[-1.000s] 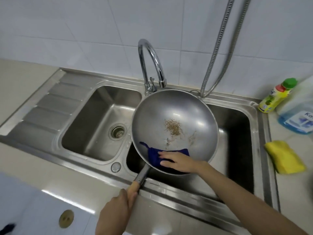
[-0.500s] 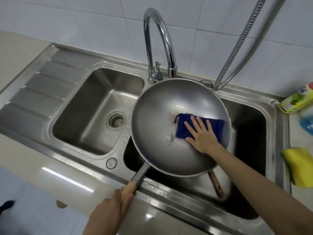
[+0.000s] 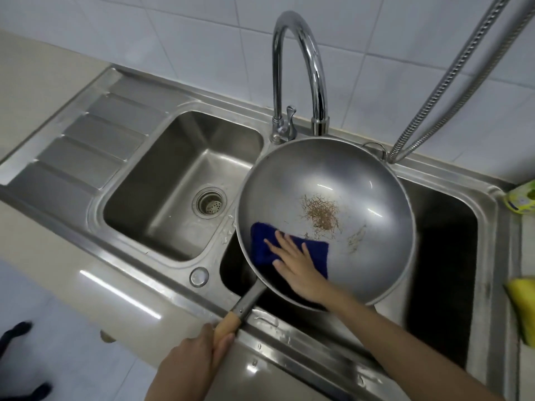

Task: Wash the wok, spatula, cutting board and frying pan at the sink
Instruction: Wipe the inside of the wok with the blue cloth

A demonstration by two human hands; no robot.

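Note:
A steel wok (image 3: 362, 175) hangs tilted over the right basin of the double sink (image 3: 162, 264). Brown food residue (image 3: 321, 212) sticks to the middle of its inner surface. My left hand (image 3: 191, 363) grips the wok's wooden handle (image 3: 228, 319) at the sink's front edge. My right hand (image 3: 298, 264) presses flat, fingers straight, on a dark blue scrub cloth (image 3: 262, 244) against the wok's lower left inner wall. The spatula, cutting board and frying pan are not visible.
The curved chrome tap (image 3: 298, 70) stands just behind the wok, with a metal hose (image 3: 451, 82) to its right. A yellow sponge (image 3: 524, 308) and a yellow bottle (image 3: 521, 198) sit on the right counter. The left basin (image 3: 179, 183) holds only its drain.
My right hand slid the blue cloth from the wok's right middle down to its lower left wall, uncovering the brown residue. The left hand kept its hold on the handle.

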